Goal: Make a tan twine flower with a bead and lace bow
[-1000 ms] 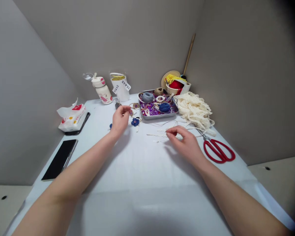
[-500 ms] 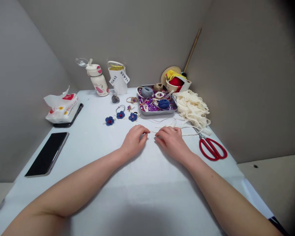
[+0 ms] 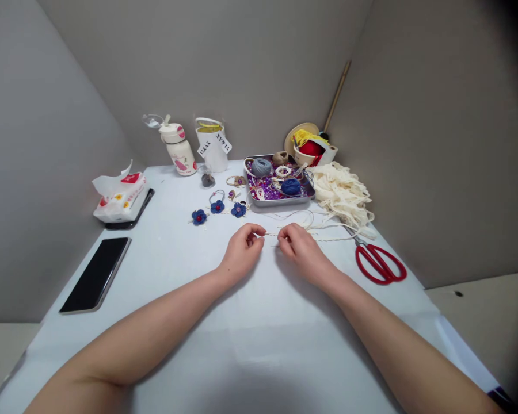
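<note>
Though nearly closed, hands [image 3: 244, 250] on cord [image 3: 271, 234]

This is a small handicraft workspace, a white counter [image 3: 155, 270] boxed in by plain grey walls [image 3: 435, 144]. Craft supplies mark it: a steel tray [image 3: 280, 203] of purple beads and yarn balls at the far side, blue fabric flowers [image 3: 199, 217] left of it, and cream lace trim [image 3: 341, 195] and red-handled scissors [image 3: 378, 263] to the right.

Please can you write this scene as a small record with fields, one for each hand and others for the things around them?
Left hand: fingers seem to pinch a thin pale cord
Right hand: fingers seem to pinch the same cord
Nearby: metal tray; blue flowers
Rest: red-handled scissors; cream lace bundle; black phone; tissue pack
</note>
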A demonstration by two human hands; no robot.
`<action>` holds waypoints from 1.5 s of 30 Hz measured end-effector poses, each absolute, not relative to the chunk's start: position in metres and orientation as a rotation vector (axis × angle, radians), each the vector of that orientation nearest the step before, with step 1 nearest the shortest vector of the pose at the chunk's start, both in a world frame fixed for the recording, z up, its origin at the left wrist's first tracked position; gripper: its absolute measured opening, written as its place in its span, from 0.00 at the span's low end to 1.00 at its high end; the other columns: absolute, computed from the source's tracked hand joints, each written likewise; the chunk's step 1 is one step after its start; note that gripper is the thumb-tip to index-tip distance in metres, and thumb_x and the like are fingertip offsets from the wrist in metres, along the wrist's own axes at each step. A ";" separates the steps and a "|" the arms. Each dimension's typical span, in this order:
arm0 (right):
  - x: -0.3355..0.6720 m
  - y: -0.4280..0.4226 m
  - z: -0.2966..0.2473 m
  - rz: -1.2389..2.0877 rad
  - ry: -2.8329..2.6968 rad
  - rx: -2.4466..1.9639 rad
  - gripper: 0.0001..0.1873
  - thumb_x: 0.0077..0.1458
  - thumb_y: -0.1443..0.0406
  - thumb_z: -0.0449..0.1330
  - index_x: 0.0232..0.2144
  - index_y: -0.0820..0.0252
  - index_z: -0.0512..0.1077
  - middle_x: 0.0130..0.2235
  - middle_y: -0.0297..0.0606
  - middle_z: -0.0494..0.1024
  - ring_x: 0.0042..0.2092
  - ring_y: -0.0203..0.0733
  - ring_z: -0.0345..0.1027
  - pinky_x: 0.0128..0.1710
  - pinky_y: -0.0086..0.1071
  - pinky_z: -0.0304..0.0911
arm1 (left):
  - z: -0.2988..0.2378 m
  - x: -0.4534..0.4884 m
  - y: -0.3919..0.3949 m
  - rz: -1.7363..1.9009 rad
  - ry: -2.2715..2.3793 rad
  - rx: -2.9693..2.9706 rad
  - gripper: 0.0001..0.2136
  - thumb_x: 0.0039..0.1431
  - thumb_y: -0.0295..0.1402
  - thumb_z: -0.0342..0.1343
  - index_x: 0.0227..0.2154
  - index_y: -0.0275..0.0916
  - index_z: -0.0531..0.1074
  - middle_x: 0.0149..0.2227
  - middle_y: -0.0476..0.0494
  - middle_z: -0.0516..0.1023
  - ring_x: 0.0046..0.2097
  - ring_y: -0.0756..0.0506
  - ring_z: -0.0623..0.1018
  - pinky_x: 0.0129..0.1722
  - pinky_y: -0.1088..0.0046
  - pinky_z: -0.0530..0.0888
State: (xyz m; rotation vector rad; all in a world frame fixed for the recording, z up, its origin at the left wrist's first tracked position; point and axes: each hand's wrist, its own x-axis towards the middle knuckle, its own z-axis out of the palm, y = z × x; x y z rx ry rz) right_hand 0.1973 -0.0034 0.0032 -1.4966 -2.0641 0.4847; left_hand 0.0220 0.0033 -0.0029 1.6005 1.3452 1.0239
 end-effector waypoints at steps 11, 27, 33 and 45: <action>0.209 -0.010 0.003 0.877 -1.625 -1.402 0.06 0.60 0.62 0.52 0.34 0.57 0.67 0.31 0.34 0.73 0.32 0.39 0.65 0.34 0.32 0.60 | -0.001 0.027 0.002 1.013 1.291 1.305 0.06 0.54 0.27 0.53 0.35 0.38 0.72 0.33 0.49 0.76 0.29 0.52 0.71 0.31 0.75 0.67; 0.181 -0.008 0.001 -0.129 -2.526 -1.645 0.12 0.59 0.76 0.47 0.36 0.67 0.71 0.38 0.53 0.74 0.42 0.55 0.65 0.41 0.44 0.52 | -0.005 0.025 0.004 1.050 1.330 1.471 0.07 0.54 0.25 0.52 0.33 0.39 0.72 0.35 0.48 0.77 0.33 0.50 0.73 0.37 0.73 0.69; 0.188 -0.010 0.008 0.459 -1.993 -1.362 0.04 0.60 0.68 0.50 0.33 0.57 0.64 0.42 0.45 0.71 0.48 0.48 0.65 0.49 0.43 0.59 | 0.000 0.027 -0.002 1.005 1.088 1.228 0.10 0.54 0.31 0.57 0.41 0.39 0.71 0.41 0.46 0.76 0.31 0.52 0.71 0.34 0.74 0.68; 0.196 -0.014 0.020 1.486 -0.840 -1.002 0.09 0.57 0.60 0.57 0.32 0.55 0.60 0.35 0.33 0.75 0.33 0.36 0.71 0.38 0.35 0.69 | 0.000 0.024 -0.004 0.562 0.777 1.059 0.16 0.52 0.44 0.64 0.31 0.35 0.72 0.22 0.52 0.69 0.20 0.57 0.63 0.21 0.78 0.55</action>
